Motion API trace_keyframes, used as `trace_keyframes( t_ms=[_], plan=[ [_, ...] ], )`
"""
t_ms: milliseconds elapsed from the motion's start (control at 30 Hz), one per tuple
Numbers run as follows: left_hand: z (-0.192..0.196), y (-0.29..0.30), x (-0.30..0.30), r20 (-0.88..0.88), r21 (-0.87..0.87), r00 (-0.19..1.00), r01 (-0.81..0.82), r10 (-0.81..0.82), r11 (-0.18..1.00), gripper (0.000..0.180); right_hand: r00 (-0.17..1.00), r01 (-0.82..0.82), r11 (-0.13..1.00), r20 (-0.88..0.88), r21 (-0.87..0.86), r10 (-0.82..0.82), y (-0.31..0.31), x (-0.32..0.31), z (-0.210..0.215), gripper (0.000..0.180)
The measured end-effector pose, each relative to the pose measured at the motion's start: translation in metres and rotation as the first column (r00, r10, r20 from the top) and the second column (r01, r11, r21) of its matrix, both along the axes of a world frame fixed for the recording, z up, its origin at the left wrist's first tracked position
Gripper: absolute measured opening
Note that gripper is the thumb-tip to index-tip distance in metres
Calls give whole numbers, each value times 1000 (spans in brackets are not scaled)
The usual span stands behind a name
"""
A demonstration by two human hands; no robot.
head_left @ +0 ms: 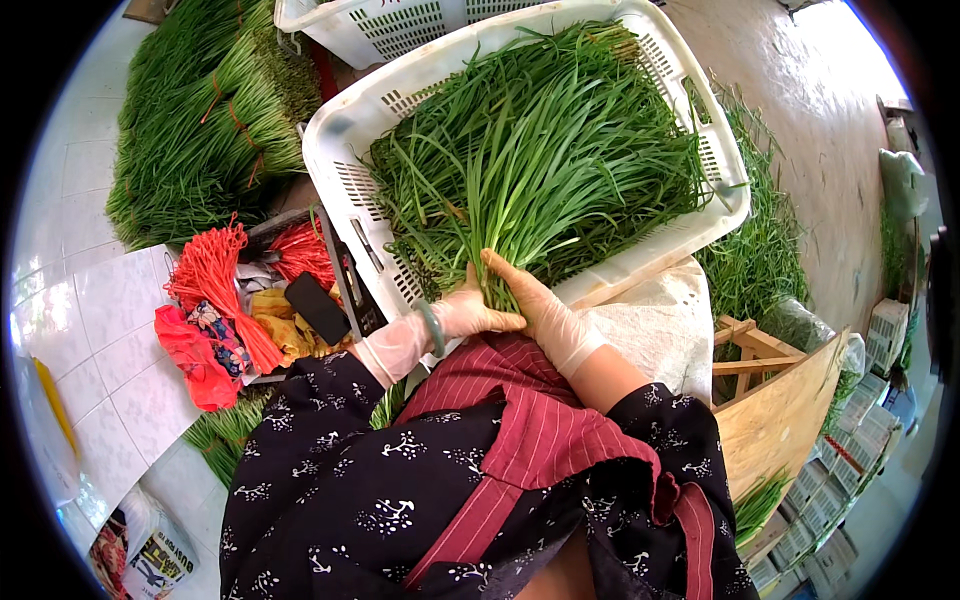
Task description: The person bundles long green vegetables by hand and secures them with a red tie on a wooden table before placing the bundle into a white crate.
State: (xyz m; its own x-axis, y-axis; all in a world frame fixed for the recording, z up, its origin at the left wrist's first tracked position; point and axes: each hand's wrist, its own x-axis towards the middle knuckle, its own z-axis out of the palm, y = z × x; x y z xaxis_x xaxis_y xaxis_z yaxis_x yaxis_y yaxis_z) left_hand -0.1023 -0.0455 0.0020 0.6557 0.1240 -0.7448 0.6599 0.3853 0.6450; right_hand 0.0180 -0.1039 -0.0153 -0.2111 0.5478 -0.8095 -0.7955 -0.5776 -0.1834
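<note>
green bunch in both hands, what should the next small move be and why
Probably draw the bunch tighter between the left hand and right hand: its leaves fan out loosely over the white crate and no tie shows around it, whereas the bundles at upper left are bound in red.

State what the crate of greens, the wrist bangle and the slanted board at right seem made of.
Crate: probably moulded plastic, white and slightly glossy, with slotted walls. Bangle: perhaps jade, glass or plastic; smooth, grey-green. Board: likely wood or plywood, matte, tan, faintly grained.
</note>
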Motion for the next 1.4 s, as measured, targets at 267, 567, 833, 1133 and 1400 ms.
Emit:
trace_keyframes(
  t_ms=[267,567,833,1133,1400],
  plan=[
    [9,5,3,-69,474,931,346,-358,810,115,978,112,994,178,4,-111,-12,10,5,26],
    [-25,44,7,-507,704,862,414,-1,576,104,999,13,999,49,50,-15,-13,20,5,26],
    [-107,44,5,-653,665,756,599,-42,447,78,987,-24,992,160,122,4,-22,43,105,38],
    [-127,47,11,-709,568,698,648,-98,508,82,891,95,910,372,404,-258,-76,106,171,64],
    [-88,78,-13,-659,453,680,700,-322,552,116,820,324,618,113,716,-561,-113,156,223,64]
  ],
)
